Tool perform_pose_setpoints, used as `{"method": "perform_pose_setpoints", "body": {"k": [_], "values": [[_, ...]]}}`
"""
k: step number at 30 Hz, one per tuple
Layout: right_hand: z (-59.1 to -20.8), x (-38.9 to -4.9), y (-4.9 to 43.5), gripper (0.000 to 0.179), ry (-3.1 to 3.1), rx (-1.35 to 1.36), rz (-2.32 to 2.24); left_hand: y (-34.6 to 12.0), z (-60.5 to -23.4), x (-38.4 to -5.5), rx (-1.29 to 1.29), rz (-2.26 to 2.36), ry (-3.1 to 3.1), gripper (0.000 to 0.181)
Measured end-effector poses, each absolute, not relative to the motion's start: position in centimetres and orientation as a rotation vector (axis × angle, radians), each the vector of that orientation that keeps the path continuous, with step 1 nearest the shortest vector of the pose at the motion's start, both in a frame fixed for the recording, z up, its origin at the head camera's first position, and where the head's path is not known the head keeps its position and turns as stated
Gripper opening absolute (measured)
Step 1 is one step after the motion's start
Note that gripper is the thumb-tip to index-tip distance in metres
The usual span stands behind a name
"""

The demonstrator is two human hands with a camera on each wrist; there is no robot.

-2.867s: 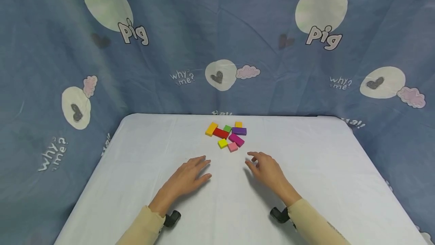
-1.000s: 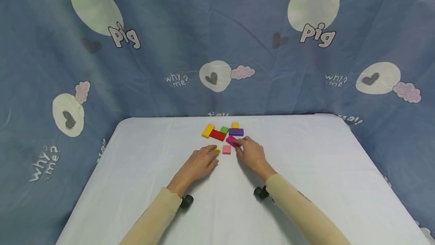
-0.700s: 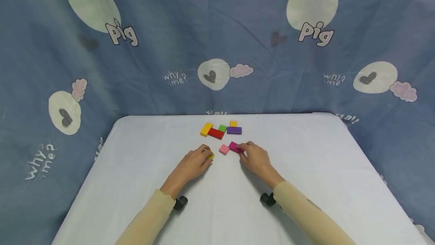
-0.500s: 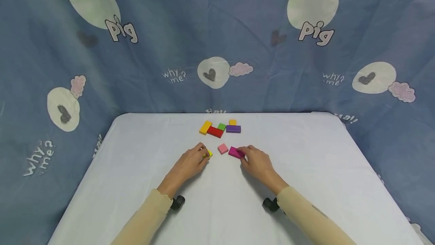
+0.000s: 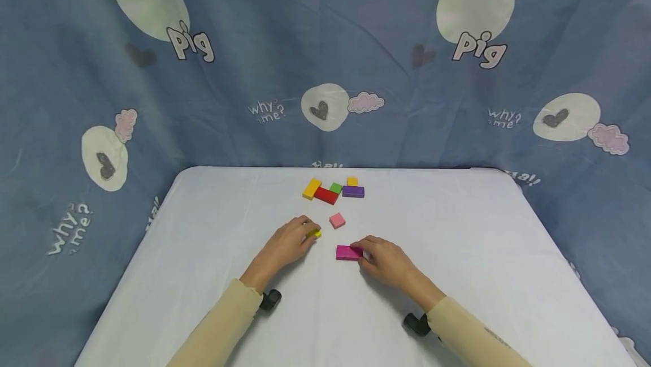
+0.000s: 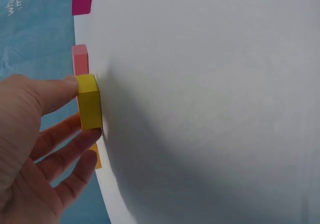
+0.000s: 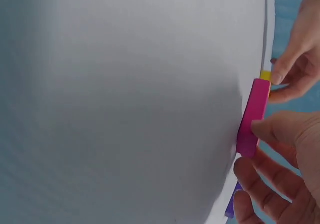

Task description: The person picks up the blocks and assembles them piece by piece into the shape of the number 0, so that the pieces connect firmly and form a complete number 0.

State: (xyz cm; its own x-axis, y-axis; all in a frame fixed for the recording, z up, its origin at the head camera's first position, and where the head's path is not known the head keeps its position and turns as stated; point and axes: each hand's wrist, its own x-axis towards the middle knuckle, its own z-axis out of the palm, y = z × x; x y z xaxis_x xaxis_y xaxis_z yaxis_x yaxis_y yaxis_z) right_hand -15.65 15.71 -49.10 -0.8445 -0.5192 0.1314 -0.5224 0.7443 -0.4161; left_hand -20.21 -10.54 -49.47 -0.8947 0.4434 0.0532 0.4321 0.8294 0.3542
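My left hand (image 5: 286, 244) pinches a small yellow block (image 5: 316, 234) between thumb and fingers. The left wrist view shows that yellow block (image 6: 89, 102) with the thumb on its upper end. My right hand (image 5: 389, 263) grips the right end of a long magenta block (image 5: 347, 253), which lies crosswise nearer the person than the other blocks. In the right wrist view the thumb presses the side of the magenta block (image 7: 253, 116). A pink block (image 5: 337, 220) lies on the cloth beyond both hands, touched by neither.
Farther back on the white table (image 5: 244, 203) lie an orange block (image 5: 312, 189), a red block (image 5: 326, 195), a green block (image 5: 335, 188), a purple block (image 5: 353, 191) and a small orange-yellow block (image 5: 352, 181). A blue printed curtain (image 5: 407, 135) hangs behind the table.
Both hands reached the blocks and took hold of the yellow and magenta ones. The magenta block came toward the person and turned crosswise; the yellow moved left and nearer. The pink block shifted and turned.
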Motion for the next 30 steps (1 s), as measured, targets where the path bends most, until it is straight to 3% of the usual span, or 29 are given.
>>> {"method": "perform_pose_setpoints", "body": {"k": [7, 18, 30], "values": [[-49.4, -14.8, 15.8, 0.034, -2.892, 0.966, 0.734, -10.8, -49.5, -20.0, 0.675, 0.689, 2.913, 0.025], [-50.0, -13.9, 15.8, 0.038, -2.929, 0.777, 0.86, -11.5, -49.2, -19.5, 0.551, 0.879, 2.857, 0.031], [-50.0, -13.8, 15.5, 0.035, -2.955, 0.871, 0.919, -11.8, -49.7, -19.6, 0.552, 0.917, 2.824, 0.03]]}}
